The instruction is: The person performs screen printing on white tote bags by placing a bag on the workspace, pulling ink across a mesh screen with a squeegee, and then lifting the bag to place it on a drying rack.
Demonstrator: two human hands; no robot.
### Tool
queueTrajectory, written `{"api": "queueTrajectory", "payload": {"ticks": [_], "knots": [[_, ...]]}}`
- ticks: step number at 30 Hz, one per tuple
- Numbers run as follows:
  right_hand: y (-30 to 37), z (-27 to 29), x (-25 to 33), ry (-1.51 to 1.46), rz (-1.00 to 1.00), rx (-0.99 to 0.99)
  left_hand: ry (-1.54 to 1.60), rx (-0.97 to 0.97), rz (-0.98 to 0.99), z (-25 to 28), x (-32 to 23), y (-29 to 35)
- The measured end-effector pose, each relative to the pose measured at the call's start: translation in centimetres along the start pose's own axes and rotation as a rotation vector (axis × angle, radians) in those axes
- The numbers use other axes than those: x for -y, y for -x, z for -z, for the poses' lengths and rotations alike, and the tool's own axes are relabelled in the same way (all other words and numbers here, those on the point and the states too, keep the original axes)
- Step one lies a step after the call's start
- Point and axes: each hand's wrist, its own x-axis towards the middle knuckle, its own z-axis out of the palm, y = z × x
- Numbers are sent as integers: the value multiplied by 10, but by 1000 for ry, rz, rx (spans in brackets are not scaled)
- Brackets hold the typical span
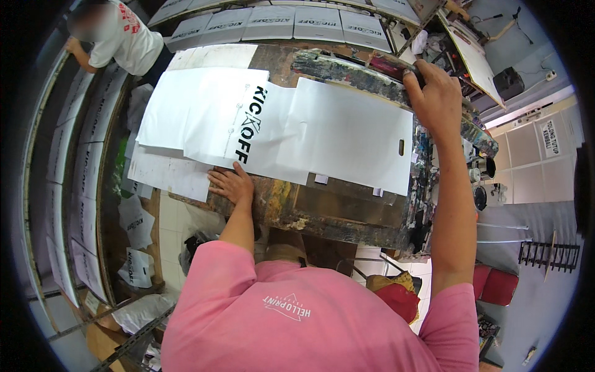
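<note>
Plainly, much of the worktable (273,204) between and in front of the hands is crusted with old paint, brown and black with patches of yellow. Pale floor tiles show beneath it. Well to the left of the left hand, racks (87,167) carry rows of printed white bags, and a co-worker (127,37) in a white shirt stands at their far end. More bags (294,23) lie in a row beyond the table, ahead of both hands. Below and to the right of the right hand is a red chair (496,285) by a pale wall.

On the table, the white sheet (353,133) lies flat between the hands, smooth and unprinted, with a dark oblong slot near its right end. The printed bag (198,111) lies just ahead of the left hand, slightly rumpled, bold black lettering running along its right side.

The left hand (230,185) is open, fingers spread, fingertips at the printed bag's near edge, gripping nothing. The right hand (434,96), beyond the sheet's far right corner, is curled around the end of a dark red-stained frame (389,65); its fingertips are partly hidden.
</note>
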Motion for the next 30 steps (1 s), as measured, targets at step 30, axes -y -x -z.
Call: {"api": "queueTrajectory", "payload": {"ticks": [30], "knots": [[113,-17,37,33,-50,362,2108,1709,-101,254,-124,89]]}}
